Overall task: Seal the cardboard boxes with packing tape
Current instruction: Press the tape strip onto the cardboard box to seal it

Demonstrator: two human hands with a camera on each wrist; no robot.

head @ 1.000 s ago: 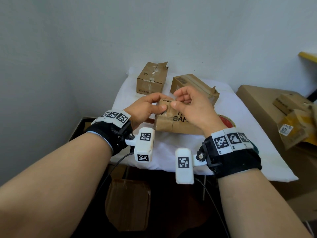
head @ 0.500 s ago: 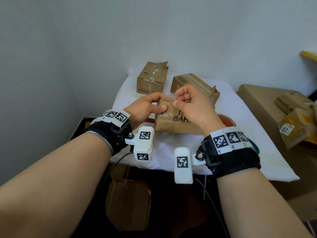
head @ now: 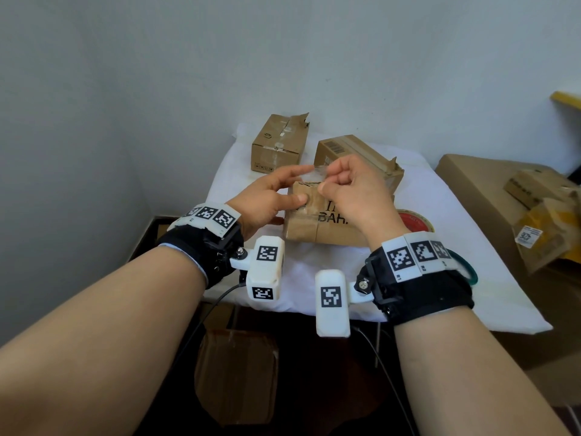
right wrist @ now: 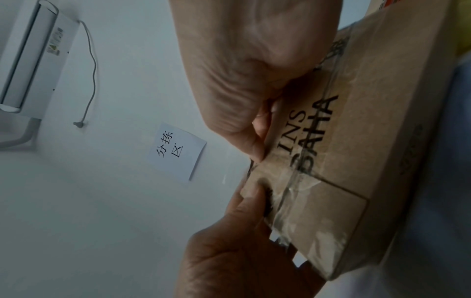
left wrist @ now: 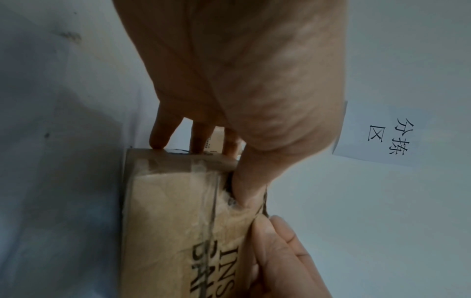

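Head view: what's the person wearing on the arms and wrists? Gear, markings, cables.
Forearms bare, no sleeves. Left wrist: black fabric strap, curved white plate of black-and-white square tags, white boxy tagged pod on a bolted bracket, thin black cable. Right wrist: matching strap, tag plate, pod, cable.

A brown lettered box (head: 317, 215), crossed by old clear tape, stood nearest, a strip of clear tape (head: 309, 176) stretched just above its top edge. Behind sat a taped box (head: 278, 143) and a barcoded box (head: 352, 152), both torn-flapped; the tape roll (head: 416, 221) lay flat at its right.
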